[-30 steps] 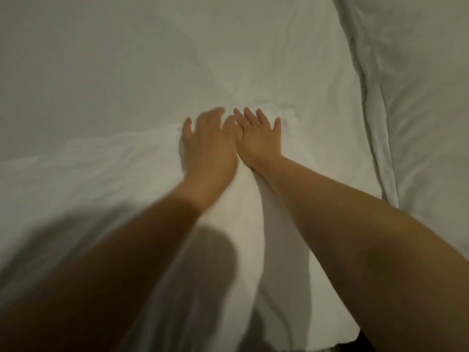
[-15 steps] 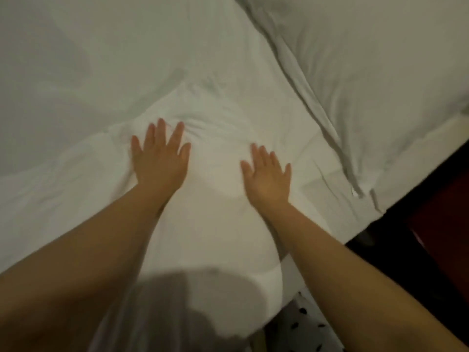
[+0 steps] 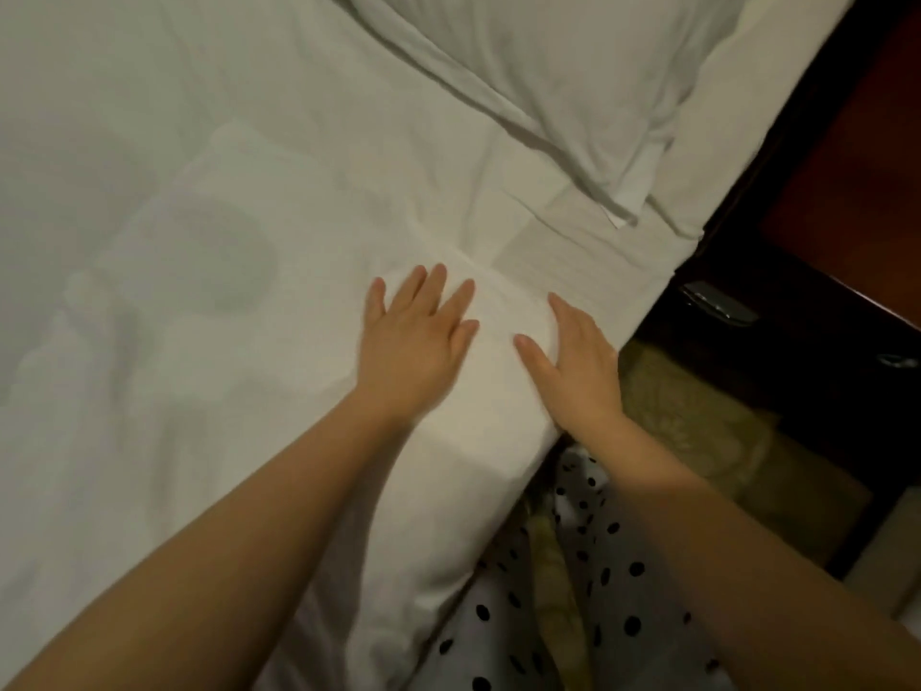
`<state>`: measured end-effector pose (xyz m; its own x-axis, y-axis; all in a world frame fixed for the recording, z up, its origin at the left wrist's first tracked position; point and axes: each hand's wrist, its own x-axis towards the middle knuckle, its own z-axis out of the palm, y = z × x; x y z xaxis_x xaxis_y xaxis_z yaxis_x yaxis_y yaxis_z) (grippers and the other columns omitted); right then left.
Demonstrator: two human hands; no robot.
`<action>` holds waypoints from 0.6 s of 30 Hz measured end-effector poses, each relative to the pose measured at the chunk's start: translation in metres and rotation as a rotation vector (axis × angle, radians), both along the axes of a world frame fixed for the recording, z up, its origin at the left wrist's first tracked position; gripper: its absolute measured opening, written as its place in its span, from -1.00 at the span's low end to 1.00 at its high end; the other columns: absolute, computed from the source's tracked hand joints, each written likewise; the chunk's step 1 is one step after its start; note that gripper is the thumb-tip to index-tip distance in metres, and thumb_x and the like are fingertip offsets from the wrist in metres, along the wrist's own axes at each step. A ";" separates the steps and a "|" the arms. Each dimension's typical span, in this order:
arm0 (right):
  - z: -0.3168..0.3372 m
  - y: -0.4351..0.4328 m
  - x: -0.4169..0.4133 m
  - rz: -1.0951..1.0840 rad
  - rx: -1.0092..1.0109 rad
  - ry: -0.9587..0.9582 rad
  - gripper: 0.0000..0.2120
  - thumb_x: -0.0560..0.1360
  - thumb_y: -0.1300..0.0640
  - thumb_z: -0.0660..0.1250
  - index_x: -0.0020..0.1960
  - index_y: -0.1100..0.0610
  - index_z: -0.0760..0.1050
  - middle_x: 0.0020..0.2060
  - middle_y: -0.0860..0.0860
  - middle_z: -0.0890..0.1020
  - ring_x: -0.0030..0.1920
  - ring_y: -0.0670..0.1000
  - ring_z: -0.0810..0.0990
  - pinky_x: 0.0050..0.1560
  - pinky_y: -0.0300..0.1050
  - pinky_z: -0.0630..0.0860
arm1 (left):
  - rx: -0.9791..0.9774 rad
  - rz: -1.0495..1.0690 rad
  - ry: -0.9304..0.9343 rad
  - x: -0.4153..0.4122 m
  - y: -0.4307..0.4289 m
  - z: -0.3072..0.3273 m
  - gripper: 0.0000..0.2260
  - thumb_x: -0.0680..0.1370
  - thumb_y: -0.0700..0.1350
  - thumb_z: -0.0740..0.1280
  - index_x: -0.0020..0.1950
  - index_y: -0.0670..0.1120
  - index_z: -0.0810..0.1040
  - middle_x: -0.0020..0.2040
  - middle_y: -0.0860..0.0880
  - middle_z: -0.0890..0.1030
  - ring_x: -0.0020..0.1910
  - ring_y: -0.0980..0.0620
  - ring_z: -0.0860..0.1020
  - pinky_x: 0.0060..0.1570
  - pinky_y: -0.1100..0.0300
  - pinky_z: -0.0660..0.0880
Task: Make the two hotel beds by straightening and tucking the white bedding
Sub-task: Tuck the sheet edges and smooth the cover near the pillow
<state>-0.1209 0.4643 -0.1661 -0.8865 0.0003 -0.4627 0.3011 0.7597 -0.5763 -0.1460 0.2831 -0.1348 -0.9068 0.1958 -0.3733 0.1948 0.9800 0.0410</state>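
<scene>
The left hand (image 3: 416,341) and right hand (image 3: 573,364) press flat, slightly apart, on the white bedding (image 3: 209,251). The right is nearer the bed's side edge, which runs ahead toward the pillow (image 3: 548,72).

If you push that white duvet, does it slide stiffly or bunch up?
Probably bunches: creases fan out ahead of the left hand on the duvet. It looks puffy, so likely light for its bulk. Its edge curves softly under the right hand, suggesting floppy.
</scene>
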 end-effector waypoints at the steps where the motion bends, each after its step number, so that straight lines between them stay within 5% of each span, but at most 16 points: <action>1: -0.002 0.010 -0.001 -0.065 -0.110 -0.069 -0.43 0.55 -0.27 0.16 0.41 0.08 0.31 0.28 0.06 0.47 0.28 0.08 0.43 0.25 -0.06 0.33 | -0.016 0.005 -0.005 -0.001 0.000 -0.005 -0.53 0.62 0.15 -0.08 0.51 0.10 0.20 0.53 -0.05 0.19 0.51 -0.04 0.13 0.43 -0.14 -0.03; 4: -0.006 0.028 -0.015 -0.213 -0.446 -0.290 -0.70 0.51 -0.15 0.33 0.08 0.04 0.49 -0.01 -0.05 0.58 0.07 0.03 0.56 0.01 -0.16 0.45 | -0.043 -0.011 -0.009 -0.001 -0.001 -0.015 -0.54 0.62 0.14 -0.05 0.52 0.09 0.20 0.52 -0.05 0.22 0.50 -0.05 0.16 0.42 -0.13 0.00; 7: -0.008 0.046 -0.031 0.021 -0.557 -0.460 -0.72 0.45 -0.12 0.41 0.10 -0.05 0.54 0.02 -0.11 0.61 0.05 -0.06 0.59 0.09 -0.19 0.50 | -0.038 0.011 0.034 0.003 -0.003 -0.019 -0.52 0.60 0.15 -0.05 0.49 0.07 0.28 0.48 -0.07 0.31 0.46 -0.08 0.27 0.39 -0.15 0.09; 10: -0.011 0.065 -0.039 0.293 -0.486 -0.600 -0.65 0.42 -0.14 0.41 0.16 -0.10 0.50 0.10 -0.11 0.56 0.09 -0.07 0.53 0.13 -0.24 0.43 | -0.048 0.041 0.044 0.003 -0.001 -0.018 -0.51 0.59 0.13 -0.04 0.48 0.04 0.30 0.47 -0.08 0.33 0.45 -0.08 0.29 0.38 -0.14 0.12; 15: -0.019 0.081 -0.044 0.355 -0.354 -0.511 -0.60 0.43 -0.14 0.42 0.14 0.10 0.59 0.03 -0.02 0.57 0.08 0.01 0.52 0.12 -0.16 0.45 | -0.071 0.052 0.095 0.006 -0.002 -0.017 -0.53 0.61 0.11 0.00 0.46 -0.03 0.35 0.43 -0.14 0.38 0.41 -0.15 0.35 0.29 -0.08 0.22; 18: -0.022 0.078 -0.036 0.321 -0.279 -0.390 -0.72 0.45 -0.18 0.38 -0.14 0.05 0.58 -0.20 -0.05 0.59 -0.07 0.03 0.56 -0.13 -0.15 0.42 | -0.099 0.113 0.059 0.007 0.001 -0.014 -0.49 0.60 0.14 -0.05 0.47 -0.01 0.31 0.47 -0.12 0.33 0.44 -0.13 0.29 0.33 -0.09 0.16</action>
<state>-0.1570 0.5427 -0.1878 -0.5856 -0.4099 -0.6994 0.3109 0.6832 -0.6607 -0.1390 0.2846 -0.1493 -0.9418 0.0556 -0.3316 0.0818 0.9945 -0.0654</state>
